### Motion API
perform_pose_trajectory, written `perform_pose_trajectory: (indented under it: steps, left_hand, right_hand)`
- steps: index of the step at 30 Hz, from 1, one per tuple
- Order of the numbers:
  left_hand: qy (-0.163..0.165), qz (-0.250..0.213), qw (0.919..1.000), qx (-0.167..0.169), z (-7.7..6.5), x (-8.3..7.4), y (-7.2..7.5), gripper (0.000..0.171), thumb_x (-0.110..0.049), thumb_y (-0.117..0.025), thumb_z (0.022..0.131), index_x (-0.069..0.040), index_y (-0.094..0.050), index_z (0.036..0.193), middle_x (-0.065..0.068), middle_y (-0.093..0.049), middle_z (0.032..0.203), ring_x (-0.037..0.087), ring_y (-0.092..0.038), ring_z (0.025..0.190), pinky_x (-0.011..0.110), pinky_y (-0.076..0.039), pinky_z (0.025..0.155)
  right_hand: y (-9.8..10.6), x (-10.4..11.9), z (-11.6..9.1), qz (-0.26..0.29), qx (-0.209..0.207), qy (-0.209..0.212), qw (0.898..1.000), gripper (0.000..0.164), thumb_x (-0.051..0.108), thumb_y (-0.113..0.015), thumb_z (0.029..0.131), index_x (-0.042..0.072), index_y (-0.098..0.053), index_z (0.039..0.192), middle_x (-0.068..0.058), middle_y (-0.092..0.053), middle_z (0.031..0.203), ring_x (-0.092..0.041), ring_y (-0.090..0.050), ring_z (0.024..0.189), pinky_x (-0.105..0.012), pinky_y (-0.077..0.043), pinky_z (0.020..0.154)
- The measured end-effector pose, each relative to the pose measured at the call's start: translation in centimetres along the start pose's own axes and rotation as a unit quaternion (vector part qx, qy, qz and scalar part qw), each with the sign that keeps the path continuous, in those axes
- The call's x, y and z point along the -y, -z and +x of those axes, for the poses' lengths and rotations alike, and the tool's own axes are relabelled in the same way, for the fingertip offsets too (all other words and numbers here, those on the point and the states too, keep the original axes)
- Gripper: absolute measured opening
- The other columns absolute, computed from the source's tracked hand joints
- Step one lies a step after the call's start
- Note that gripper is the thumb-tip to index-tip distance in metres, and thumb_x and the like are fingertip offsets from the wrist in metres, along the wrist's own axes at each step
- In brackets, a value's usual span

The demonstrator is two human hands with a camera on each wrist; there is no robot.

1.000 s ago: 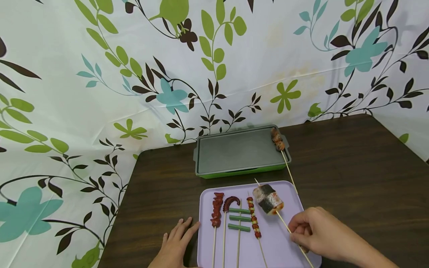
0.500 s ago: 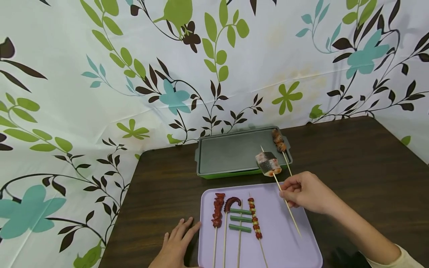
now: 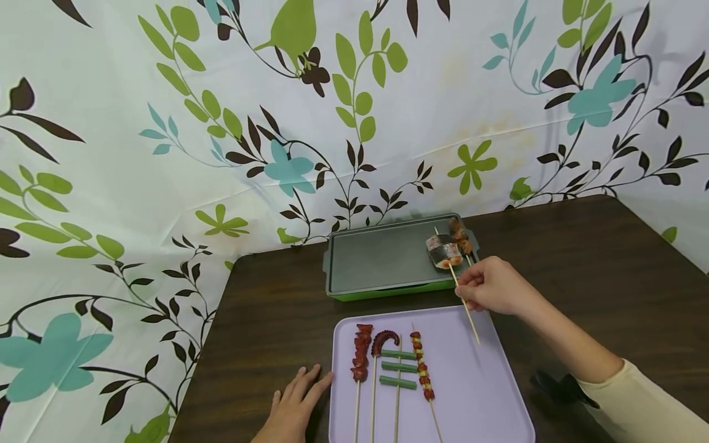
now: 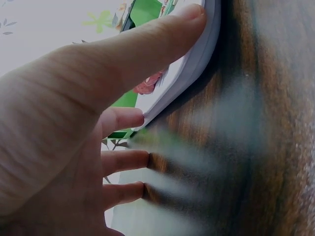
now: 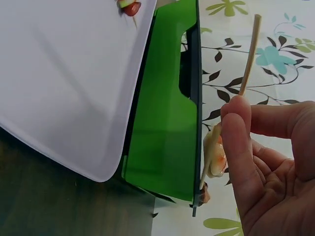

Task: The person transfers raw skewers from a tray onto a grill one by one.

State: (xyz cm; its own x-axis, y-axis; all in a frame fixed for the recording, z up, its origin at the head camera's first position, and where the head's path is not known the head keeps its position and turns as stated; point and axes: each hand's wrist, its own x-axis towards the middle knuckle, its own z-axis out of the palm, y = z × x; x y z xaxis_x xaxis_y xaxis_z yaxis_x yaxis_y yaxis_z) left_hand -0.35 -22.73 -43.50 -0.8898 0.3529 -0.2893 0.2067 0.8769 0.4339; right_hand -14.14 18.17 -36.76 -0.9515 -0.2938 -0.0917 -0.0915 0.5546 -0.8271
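In the head view my right hand [image 3: 493, 286] pinches the stick of a fish skewer [image 3: 443, 251], whose dark-skinned chunks are over the right end of the grey griddle [image 3: 382, 255]. Right beside it lies a browned meat skewer [image 3: 460, 235] on the griddle's right edge. The right wrist view shows the thumb and finger pinching the stick [image 5: 251, 54]. My left hand [image 3: 293, 403] rests on the table with straight, spread fingers at the left rim of the lilac tray [image 3: 476, 394]. Whether the fish touches the griddle I cannot tell.
Several skewers lie on the tray: a red meat skewer [image 3: 361, 354], a curled tentacle skewer [image 3: 384, 340], a green-stalk skewer [image 3: 399, 367] and a red-and-yellow skewer [image 3: 422, 366]. The griddle has a green base [image 5: 165, 128]. A patterned cloth [image 3: 221, 154] hangs behind the dark wooden table [image 3: 266, 307].
My right hand has lifted the fish skewer off the tray and carried it forward to the griddle, beside the browned meat skewer. The left hand stays at the tray's left rim.
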Motion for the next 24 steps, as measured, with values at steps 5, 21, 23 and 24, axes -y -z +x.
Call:
perform_pose_trajectory:
  steps: [5, 21, 23, 24]
  left_hand:
    - [0.023, -0.021, 0.9994, 0.017, -0.3, -0.1, 0.2, 0.109, -0.079, -0.069, 0.056, -0.043, -0.024, 0.148, 0.008, -0.019, 0.158, 0.045, -0.011, 0.142, 0.082, -0.003, 0.09]
    - [0.018, -0.022, 0.9995, 0.013, -0.3, -0.2, 0.1, 0.108, -0.079, -0.068, 0.057, -0.042, -0.025, 0.148, 0.009, -0.021, 0.157, 0.045, -0.014, 0.142, 0.082, -0.003, 0.09]
    - [0.023, -0.02, 0.9994, 0.015, -0.2, -0.2, 0.2, 0.108, -0.08, -0.068, 0.056, -0.043, -0.025, 0.148, 0.009, -0.022, 0.157, 0.045, -0.014, 0.142, 0.082, -0.003, 0.089]
    - [0.022, -0.018, 0.9995, 0.015, -0.1, -0.2, 0.1, 0.108, -0.08, -0.068, 0.056, -0.042, -0.026, 0.148, 0.01, -0.023, 0.157, 0.045, -0.015, 0.141, 0.082, -0.004, 0.089]
  right_hand:
    - [0.0, 0.2, 1.2, -0.009, -0.003, -0.018, 1.0, 0.013, 0.009, -0.066, 0.087, -0.003, -0.07, 0.086, -0.003, -0.065, 0.061, -0.018, -0.063, 0.054, -0.036, -0.054, 0.052]
    - [0.0, 0.3, 2.4, -0.098, -0.03, -0.015, 0.995, 0.013, 0.014, -0.065, 0.088, 0.004, -0.073, 0.083, 0.0, -0.062, 0.056, -0.016, -0.057, 0.043, -0.032, -0.048, 0.045]
    - [-0.1, 0.3, 2.4, -0.1, -0.035, -0.019, 0.994, 0.013, 0.013, -0.065, 0.088, 0.003, -0.073, 0.085, 0.0, -0.062, 0.056, -0.016, -0.056, 0.043, -0.032, -0.048, 0.045]
    - [-0.2, 0.3, 2.4, -0.1, -0.037, -0.02, 0.994, 0.013, 0.013, -0.065, 0.088, 0.002, -0.073, 0.086, 0.0, -0.062, 0.056, -0.015, -0.056, 0.043, -0.032, -0.048, 0.045]
